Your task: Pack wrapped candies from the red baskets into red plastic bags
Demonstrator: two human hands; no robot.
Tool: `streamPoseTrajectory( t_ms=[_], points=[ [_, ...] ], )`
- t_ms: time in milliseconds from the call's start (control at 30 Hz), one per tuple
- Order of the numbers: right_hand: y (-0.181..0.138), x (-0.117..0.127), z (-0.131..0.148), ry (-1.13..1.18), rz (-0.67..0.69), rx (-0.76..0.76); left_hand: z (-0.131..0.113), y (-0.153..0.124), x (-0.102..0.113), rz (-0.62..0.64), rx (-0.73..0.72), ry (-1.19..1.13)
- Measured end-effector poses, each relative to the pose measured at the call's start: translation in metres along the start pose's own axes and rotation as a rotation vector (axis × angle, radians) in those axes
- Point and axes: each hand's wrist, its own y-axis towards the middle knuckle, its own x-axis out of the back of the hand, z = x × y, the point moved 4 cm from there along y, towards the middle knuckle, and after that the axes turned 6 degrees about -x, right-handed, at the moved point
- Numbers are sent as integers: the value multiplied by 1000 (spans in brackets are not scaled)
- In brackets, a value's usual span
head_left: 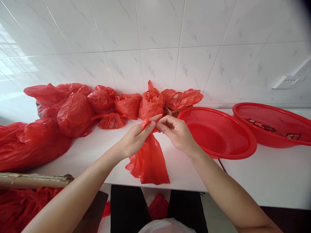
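Observation:
A red plastic bag (153,160) hangs from both hands over the front part of the white table, its lower end spread near the edge. My left hand (136,137) is closed around the bag's gathered top, the index finger stretched out along it. My right hand (176,131) pinches a bit of the same bag's top between thumb and fingers, close beside the left fingertips. What the bag contains, if anything, cannot be made out. Just right of my right hand stands a red perforated basket (213,132) with a bare bottom.
Several filled red bags (74,115) line the tiled wall, and a big one (31,145) lies at left. A small carton (173,112) sits under a red bag. Another red basket (269,136) holds small packets. A cardboard box (36,179) with red bags stands lower left. A socket (288,82) is on the wall.

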Motion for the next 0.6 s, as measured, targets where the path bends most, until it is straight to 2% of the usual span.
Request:
streamPoseTrajectory(
  t_ms=[100, 167, 233, 267, 333, 433, 533, 600],
  points=[
    [-12, 4, 16, -106, -169, 93, 3, 1, 4, 96, 152, 1],
    [-22, 0, 29, -175, -131, 169, 0, 2, 6, 213, 179, -51],
    [-30, -7, 36, -207, -18, 246, -5, 2, 7, 317, 126, -73],
    [-31, -10, 37, -207, 14, 271, -7, 1, 8, 349, 94, -48],
    [-29, -11, 30, -159, -4, 262, -8, 0, 8, 377, 58, 53],
    [-16, -13, 0, -8, -11, 80, -4, -4, 6, 318, -23, 302],
    [-7, -21, -32, 105, 65, -117, 2, -7, 6, 106, -205, 673],
    [-6, -27, -42, 171, 126, -168, 5, -10, 5, -10, -343, 868]
  ],
)
